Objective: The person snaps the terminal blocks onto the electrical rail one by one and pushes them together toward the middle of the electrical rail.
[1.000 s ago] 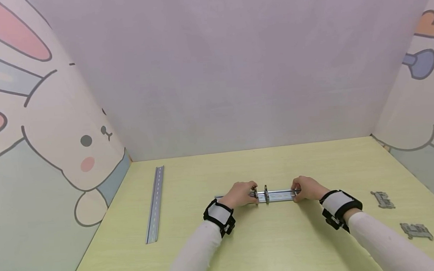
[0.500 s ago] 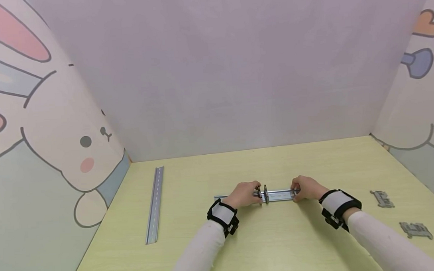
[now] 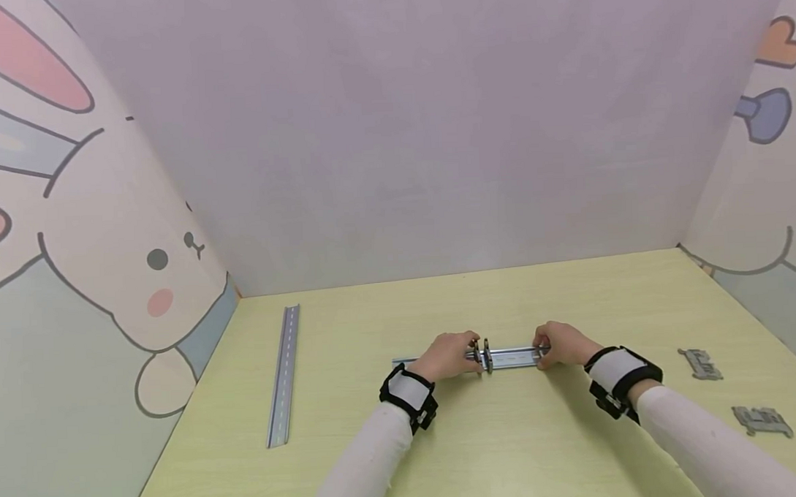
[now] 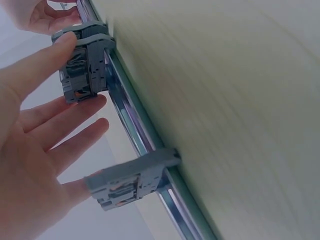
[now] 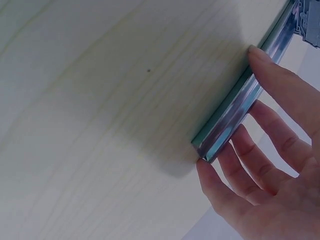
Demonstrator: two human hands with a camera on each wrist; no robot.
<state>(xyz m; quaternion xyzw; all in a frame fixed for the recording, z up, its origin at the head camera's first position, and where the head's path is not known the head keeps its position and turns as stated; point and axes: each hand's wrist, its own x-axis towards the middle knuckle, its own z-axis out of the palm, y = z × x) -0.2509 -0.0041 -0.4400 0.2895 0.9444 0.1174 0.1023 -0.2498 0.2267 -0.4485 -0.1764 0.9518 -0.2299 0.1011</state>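
A metal DIN rail [image 3: 515,358] lies crosswise on the table. Grey terminal blocks stand upright on it. My left hand [image 3: 444,356] pinches one terminal block [image 4: 73,82] between thumb and fingers, close against another terminal block [image 3: 488,356] to its right. Further along the rail, beside the little finger in the left wrist view, stands a separate terminal block [image 4: 131,181]; the left hand hides it in the head view. At the rail's right end my right hand [image 3: 566,343] grips the rail, thumb on the near edge and fingers along the far side.
A second DIN rail [image 3: 285,377] lies lengthwise on the left of the table [image 3: 352,440]. Two loose grey terminal blocks lie flat at the right, one further back [image 3: 701,364] and one nearer [image 3: 763,421]. Walls enclose the table at the back and both sides.
My left hand has slid right along the rail with its terminal block, narrowing the gap to the neighbouring block. Over the last half second it barely moves. My right hand stays at the rail's end.
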